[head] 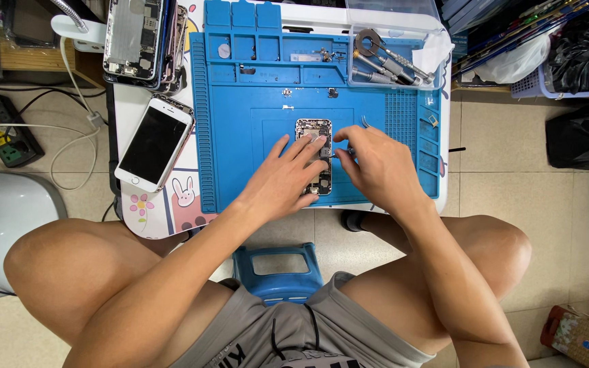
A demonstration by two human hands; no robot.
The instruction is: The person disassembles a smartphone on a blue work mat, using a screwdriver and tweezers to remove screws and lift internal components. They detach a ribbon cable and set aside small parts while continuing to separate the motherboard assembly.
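Much of the opened phone (314,155) is hidden under the fingers of both hands, so only its upper end and a strip of dark, metal-flecked innards down the middle show. It lies flat near the centre of the blue ribbed work mat (240,150) on the small white bench (125,109). The left hand (279,182) rests on the phone's left edge with fingers spread flat, its grip open and pressing rather than clasping. The right hand (375,165) sits at the phone's right edge, its grip pinched closed on a thin metal tool (341,152) whose tip meets the phone; most of the tool is covered. A white smartphone (154,143) with a glossy dark screen lies well apart to the left.
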